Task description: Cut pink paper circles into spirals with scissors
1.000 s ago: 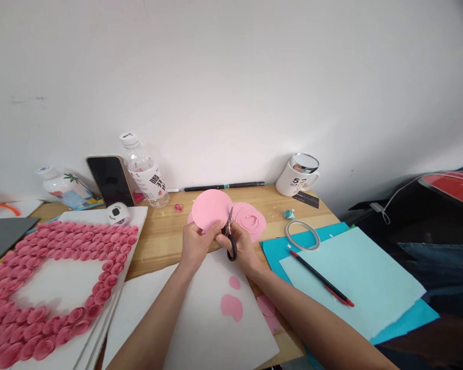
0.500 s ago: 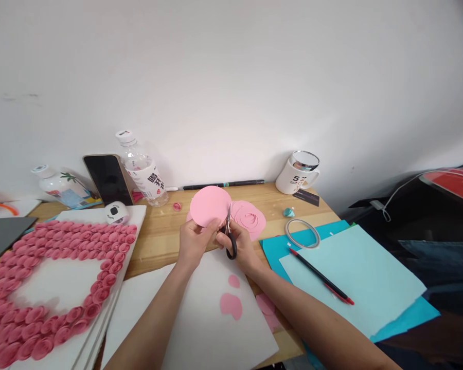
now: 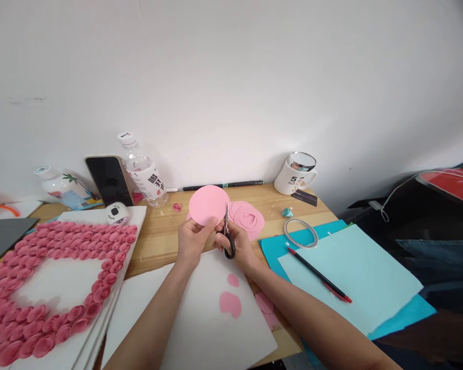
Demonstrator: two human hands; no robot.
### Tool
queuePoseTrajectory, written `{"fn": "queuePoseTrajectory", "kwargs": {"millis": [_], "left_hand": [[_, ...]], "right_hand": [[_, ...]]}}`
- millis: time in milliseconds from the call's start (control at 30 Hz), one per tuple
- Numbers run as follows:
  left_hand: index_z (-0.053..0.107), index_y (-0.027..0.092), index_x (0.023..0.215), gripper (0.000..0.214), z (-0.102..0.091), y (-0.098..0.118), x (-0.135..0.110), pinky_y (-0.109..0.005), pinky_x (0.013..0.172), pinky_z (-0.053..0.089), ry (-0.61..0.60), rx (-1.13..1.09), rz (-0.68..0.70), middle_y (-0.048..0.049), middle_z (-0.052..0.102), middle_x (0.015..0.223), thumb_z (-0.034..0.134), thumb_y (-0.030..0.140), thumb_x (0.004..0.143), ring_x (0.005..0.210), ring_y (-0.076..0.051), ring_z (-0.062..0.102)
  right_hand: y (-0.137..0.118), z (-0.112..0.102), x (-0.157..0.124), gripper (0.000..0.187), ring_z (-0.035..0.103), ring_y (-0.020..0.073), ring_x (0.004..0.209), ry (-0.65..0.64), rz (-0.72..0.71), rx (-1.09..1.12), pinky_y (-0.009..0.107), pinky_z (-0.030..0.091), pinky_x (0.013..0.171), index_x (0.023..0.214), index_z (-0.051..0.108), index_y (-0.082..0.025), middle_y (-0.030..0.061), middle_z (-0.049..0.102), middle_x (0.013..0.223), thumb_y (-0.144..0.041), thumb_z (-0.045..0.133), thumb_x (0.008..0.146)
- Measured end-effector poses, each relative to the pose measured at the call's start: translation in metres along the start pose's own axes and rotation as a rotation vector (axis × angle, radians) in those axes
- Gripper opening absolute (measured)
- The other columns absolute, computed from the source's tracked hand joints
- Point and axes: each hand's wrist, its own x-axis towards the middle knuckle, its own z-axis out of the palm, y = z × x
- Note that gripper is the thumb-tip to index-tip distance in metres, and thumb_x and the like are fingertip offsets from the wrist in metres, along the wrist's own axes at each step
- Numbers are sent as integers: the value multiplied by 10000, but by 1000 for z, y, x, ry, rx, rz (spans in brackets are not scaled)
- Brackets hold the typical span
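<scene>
A round pink paper disc (image 3: 208, 204) is pinched along its lower edge by my left hand (image 3: 193, 239). Black-handled scissors (image 3: 229, 246) are in my right hand (image 3: 239, 245), fingers closed round the handles, with the blades pointing up along the disc's right edge. Both hands meet just above a white sheet (image 3: 204, 313). Behind them on the wooden table lie pink discs cut in a spiral (image 3: 249, 218). Two pink paper scraps (image 3: 230, 304) rest on the white sheet, right of my left forearm.
At left is a board covered with rolled pink paper roses (image 3: 77, 308). A phone (image 3: 108, 180), bottle (image 3: 144, 172) and mug (image 3: 294, 174) stand along the wall. To the right, a tape roll (image 3: 301, 234) and a pen (image 3: 318, 273) lie on blue paper (image 3: 355, 272).
The view has shifted very slightly. Both hands keep their grips; the scissors' blades sit a little more upright against the disc's right edge.
</scene>
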Motion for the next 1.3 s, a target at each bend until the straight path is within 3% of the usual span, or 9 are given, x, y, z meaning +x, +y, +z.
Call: {"fn": "queuePoseTrajectory", "kwargs": {"millis": [133,367,800,1300], "left_hand": [[638,117,543,269,1,0,0,-250,387,450,-31,-49,-58,-38,648,562,740,362,578,408,-131,549],[698,113,575,210,-1,-2,3,-246,551,483,-6,1,-10,-49,666,567,765,310,548,558,-147,603],[717,110,625,228,-3,-4,4,-260,511,498,-78,-32,-41,-64,671,573,765,327,571,540,-165,612],[656,112,577,231,-4,0,4,-257,427,480,-60,-67,-82,-42,646,574,760,318,563,474,-147,578]], "right_hand": [[2,-1,0,297,405,92,471,-29,-11,-2,232,322,484,792,483,-194,-72,457,507,-391,681,692],[-3,0,2,343,438,124,633,8,-94,-4,241,355,579,767,476,-196,-22,492,663,-427,707,663],[3,-2,1,328,410,108,601,-5,-83,10,248,353,573,793,491,-192,-18,465,706,-436,682,685],[2,-1,-1,282,420,108,512,3,-11,-7,259,377,529,791,494,-197,-57,464,530,-419,645,703]]}}
